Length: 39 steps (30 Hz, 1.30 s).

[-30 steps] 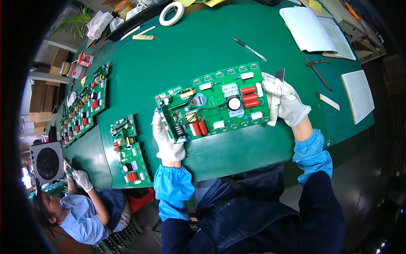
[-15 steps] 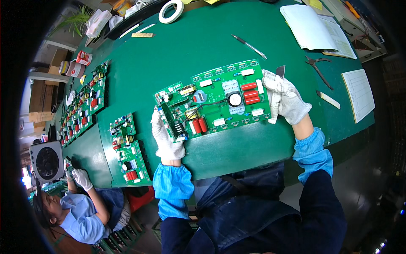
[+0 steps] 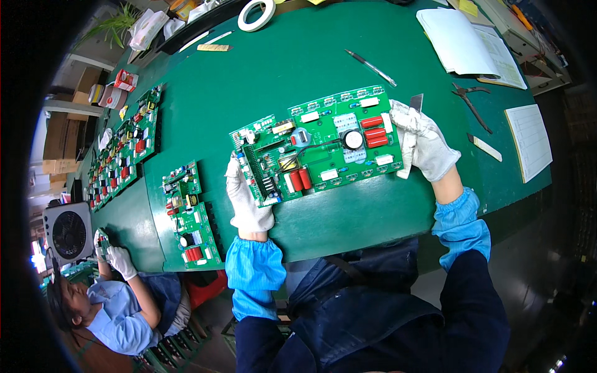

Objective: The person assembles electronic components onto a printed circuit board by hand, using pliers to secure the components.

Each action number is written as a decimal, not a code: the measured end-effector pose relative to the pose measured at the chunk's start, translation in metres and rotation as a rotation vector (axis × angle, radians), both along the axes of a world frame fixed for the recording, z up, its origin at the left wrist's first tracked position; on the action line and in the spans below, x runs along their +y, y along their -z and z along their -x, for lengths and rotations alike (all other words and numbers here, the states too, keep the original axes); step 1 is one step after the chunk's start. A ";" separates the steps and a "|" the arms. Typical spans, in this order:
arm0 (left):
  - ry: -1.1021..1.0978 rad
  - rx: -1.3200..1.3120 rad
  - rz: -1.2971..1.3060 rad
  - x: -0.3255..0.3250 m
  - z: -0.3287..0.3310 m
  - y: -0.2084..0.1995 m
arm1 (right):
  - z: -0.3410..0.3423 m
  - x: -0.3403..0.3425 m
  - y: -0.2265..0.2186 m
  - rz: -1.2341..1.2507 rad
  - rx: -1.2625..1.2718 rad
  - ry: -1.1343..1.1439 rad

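A green circuit board (image 3: 321, 163) is held level above the table between my two gloved hands. It carries red capacitors (image 3: 375, 132), a round white-topped component (image 3: 353, 140) and black wires. My left hand (image 3: 247, 198) is closed on its left end, with most fingers hidden beneath. At the right end, my right hand (image 3: 430, 144) grips the board's edge. A flat metal blade (image 3: 416, 102) juts above that hand and a pale handle-like piece (image 3: 405, 163) shows below it, so a knife seems tucked in the same grip.
On the green table lie a pen (image 3: 371, 67), pliers (image 3: 472, 107), another knife (image 3: 485, 148), papers (image 3: 457, 46), a form (image 3: 528, 142) and a tape roll (image 3: 256, 15). More circuit boards (image 3: 191, 214) rest at left. Beyond them sit a fan (image 3: 67, 233) and a co-worker (image 3: 121, 311).
The whole view has shifted slightly to the right. The board stays in both my hands with hardly any change in its tilt.
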<state>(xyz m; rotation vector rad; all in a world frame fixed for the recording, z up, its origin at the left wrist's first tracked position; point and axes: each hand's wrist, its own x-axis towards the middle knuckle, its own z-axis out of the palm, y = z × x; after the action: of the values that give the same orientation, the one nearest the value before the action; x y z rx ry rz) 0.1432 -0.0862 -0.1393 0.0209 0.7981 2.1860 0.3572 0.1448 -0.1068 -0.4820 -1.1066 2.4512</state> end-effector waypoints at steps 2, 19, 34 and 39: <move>-0.001 0.001 -0.010 -0.003 0.000 -0.004 | 0.003 -0.002 -0.002 0.079 0.005 0.011; 0.008 0.042 0.032 0.001 -0.003 -0.002 | 0.001 0.004 0.008 0.058 -0.049 0.058; 0.056 0.035 0.001 -0.001 -0.002 0.002 | 0.001 0.011 0.012 0.029 -0.120 0.081; 0.073 0.048 -0.015 -0.006 0.002 0.001 | 0.005 0.012 0.026 -0.440 -0.162 0.109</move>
<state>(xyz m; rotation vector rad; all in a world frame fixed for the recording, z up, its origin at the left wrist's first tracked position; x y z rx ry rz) 0.1409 -0.0927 -0.1404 0.1085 0.7954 2.1292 0.3521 0.1563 -0.1327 -0.5865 -1.5879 2.0188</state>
